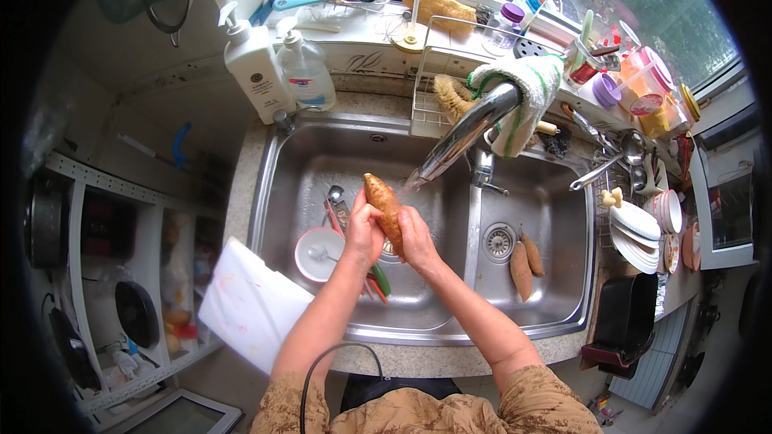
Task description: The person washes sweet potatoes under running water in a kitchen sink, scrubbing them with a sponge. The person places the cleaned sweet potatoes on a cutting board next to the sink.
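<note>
Both my hands hold one wet, brown sweet potato (383, 208) over the large left basin of a steel double sink (416, 333). My left hand (364, 230) grips its left side, and my right hand (416, 239) wraps its lower right side. Water runs from the chrome faucet (467, 132) close to the sweet potato's right side. Below my left hand, a white bowl with a red rim (303, 253) holds a spoon. A ladle-like metal utensil (336, 194) and a green-handled utensil (380, 280) lie nearby. Two more sweet potatoes (521, 271) rest in the right basin.
Two pump bottles (259, 72) (306, 72) stand behind the sink. A green-striped towel (531, 96) drapes over the faucet. A white board (253, 307) overlaps the sink's left front corner. Stacked plates (633, 238) and a black container (625, 313) are at the right.
</note>
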Demonstrator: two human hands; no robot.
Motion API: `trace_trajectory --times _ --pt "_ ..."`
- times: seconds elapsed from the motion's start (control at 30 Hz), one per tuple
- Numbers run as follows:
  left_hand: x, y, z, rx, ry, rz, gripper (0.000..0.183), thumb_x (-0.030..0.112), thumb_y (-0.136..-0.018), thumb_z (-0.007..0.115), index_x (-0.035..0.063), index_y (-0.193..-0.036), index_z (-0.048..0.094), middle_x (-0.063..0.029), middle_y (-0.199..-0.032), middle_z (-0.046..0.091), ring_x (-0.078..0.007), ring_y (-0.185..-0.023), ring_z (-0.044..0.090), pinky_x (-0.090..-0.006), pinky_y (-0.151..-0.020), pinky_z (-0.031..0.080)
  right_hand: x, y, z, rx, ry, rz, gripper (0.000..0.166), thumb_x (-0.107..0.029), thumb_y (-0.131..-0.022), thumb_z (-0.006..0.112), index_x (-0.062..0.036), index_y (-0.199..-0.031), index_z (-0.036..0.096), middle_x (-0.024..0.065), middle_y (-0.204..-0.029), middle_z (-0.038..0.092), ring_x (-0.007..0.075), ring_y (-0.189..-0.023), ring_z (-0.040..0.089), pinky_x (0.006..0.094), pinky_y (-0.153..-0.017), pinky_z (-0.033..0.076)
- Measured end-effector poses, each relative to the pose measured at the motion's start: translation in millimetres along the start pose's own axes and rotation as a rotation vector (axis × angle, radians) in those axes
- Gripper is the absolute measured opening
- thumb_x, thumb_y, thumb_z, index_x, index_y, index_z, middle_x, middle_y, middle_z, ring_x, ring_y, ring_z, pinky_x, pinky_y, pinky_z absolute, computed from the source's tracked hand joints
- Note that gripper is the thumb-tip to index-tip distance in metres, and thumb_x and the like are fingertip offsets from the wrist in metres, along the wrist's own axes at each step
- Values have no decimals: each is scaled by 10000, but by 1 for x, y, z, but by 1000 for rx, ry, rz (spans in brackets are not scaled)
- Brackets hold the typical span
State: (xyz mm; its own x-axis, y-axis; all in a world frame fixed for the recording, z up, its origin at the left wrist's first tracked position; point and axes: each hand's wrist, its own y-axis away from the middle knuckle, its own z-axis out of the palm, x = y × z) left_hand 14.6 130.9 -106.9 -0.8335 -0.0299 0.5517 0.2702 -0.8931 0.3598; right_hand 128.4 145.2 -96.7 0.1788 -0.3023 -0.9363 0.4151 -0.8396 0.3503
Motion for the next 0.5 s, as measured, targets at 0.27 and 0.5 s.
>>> trace_trajectory --times 0.27,0.5 --pt "-3 -1 -6 37 -113 60 576 -8 -593 382 36 -1167 407 -146 -1048 518 -278 -980 527 -376 -924 420 7 -3 -2 -130 -266 109 424 -409 -944 297 -67 -1130 464 72 -775 551 119 -513 535 230 -356 411" --pt "4 1 -4 62 -47 20 529 19 -645 393 41 -1174 394 -147 -1095 500 -277 -994 509 -391 -906 424 -7 -4 -5 -225 -333 192 434 -361 -889 422 -81 -1220 424 70 -824 572 118 -542 557 221 -379 434"
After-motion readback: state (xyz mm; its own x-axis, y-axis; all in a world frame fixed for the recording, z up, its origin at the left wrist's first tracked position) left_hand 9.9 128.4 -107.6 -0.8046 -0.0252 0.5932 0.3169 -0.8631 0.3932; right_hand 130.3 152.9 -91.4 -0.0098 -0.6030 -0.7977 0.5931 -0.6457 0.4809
